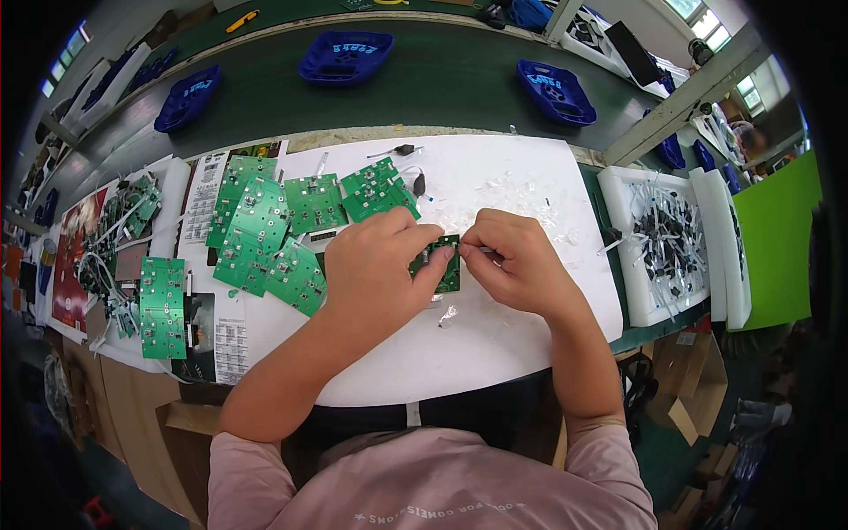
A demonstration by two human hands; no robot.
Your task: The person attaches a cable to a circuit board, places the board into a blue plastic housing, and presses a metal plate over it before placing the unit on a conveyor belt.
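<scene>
Held board [450, 281]: dark green with pale flecks. Loose boards [256, 208]: brighter green, speckled silver and black. Sheet [371, 371]: plain white. Shells [336, 78]: deep blue, marked in light blue. Belt [450, 93]: dark green. Foam box [617, 199]: white; its parts [664, 231], black with whitish strips. Panel [777, 238]: plain lime green. Cutter [243, 21]: yellow. Carton [692, 367]: brown. Shirt [433, 473]: dusty pink, crossed by a line of pale lettering with a star at each end.
</scene>
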